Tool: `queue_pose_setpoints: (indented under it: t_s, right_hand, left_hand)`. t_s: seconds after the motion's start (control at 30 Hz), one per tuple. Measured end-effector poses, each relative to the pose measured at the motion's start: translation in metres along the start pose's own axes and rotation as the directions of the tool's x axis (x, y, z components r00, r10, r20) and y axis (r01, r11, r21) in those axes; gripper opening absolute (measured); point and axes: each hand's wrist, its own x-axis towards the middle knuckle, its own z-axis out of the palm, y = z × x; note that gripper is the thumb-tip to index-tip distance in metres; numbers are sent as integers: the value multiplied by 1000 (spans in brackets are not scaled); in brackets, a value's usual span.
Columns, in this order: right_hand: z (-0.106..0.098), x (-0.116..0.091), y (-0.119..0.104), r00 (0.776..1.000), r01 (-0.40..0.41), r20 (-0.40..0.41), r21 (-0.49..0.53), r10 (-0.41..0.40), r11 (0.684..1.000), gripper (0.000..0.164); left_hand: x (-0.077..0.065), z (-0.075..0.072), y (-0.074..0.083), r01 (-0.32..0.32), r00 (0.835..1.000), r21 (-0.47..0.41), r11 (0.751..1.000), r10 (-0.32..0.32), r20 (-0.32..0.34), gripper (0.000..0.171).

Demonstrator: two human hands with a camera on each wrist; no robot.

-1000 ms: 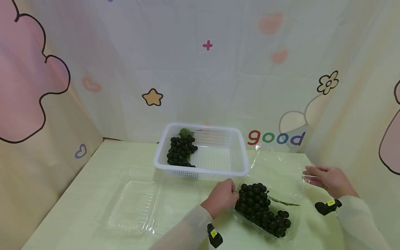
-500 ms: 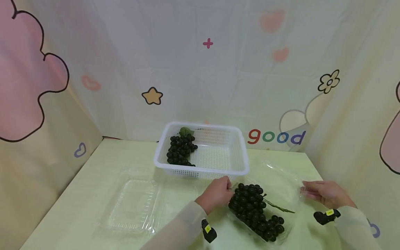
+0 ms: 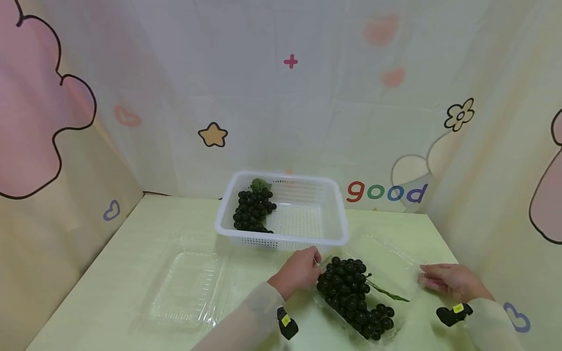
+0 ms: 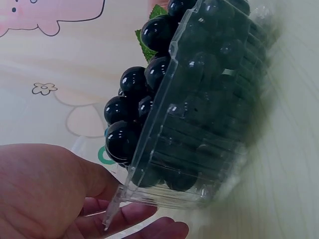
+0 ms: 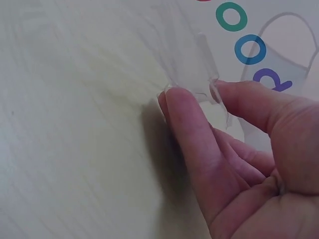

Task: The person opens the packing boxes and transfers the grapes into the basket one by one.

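Observation:
Dark grapes with a green stem fill a clear plastic clamshell box at the front right of the table. At the box's left rear corner my left hand pinches the rim. The left wrist view shows the rim's corner between thumb and fingers, with grapes heaped above the edge. My right hand holds the far edge of the clear lid, which lies folded back low over the table. Fingers and thumb meet on that edge in the right wrist view.
Behind the hands stands a white perforated basket with a second bunch of dark grapes and a green leaf at its left side. Another clear clamshell box lies open on the table's left. A printed curtain encloses the table.
The lid has swung down from a raised stance as my right hand lowered it. My left hand and the grape-filled box have shifted slightly left and toward me.

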Motion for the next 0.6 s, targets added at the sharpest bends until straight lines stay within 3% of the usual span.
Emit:
queue_pose_setpoints:
  t_s: [0.1, 0.2, 0.23, 0.3, 0.37, 0.43, 0.5, 0.57, 0.6]
  right_hand:
    - [2, -3, -1, 999, 27, -38, -86, -30, 996, 16]
    - [8, -8, -11, 989, 53, -113, -321, -94, 946, 50]
    - [11, -10, -15, 982, 59, -137, -431, -130, 901, 61]
    - [18, -16, -24, 961, 61, -174, -629, -217, 775, 76]
    - [28, -22, -32, 932, 72, -177, -763, -315, 643, 80]
    - [41, -28, -37, 905, 112, -134, -841, -403, 530, 77]
    - [56, -32, -40, 887, 175, -71, -863, -457, 473, 73]
    - [72, -36, -40, 881, 244, 1, -858, -474, 452, 66]
    - [80, -38, -41, 883, 273, 35, -850, -469, 450, 63]
  left_hand:
    - [-4, -1, -1, 1, 1000, -5, 1000, -1, -8, 15]
    - [-11, -2, -4, 20, 999, -49, 999, -22, -25, 21]
    - [-14, -2, -5, 30, 999, -68, 997, -32, -30, 23]
    - [-19, -3, -6, 55, 998, -117, 992, -59, -32, 30]
    - [-25, -4, -6, 80, 996, -160, 984, -85, -23, 38]
    - [-31, -6, -6, 114, 993, -201, 973, -115, 4, 45]
    - [-38, -8, -5, 150, 989, -252, 956, -143, 45, 47]
    - [-45, -9, -2, 191, 981, -322, 927, -168, 98, 42]
    - [-48, -8, -2, 210, 976, -359, 909, -176, 125, 30]
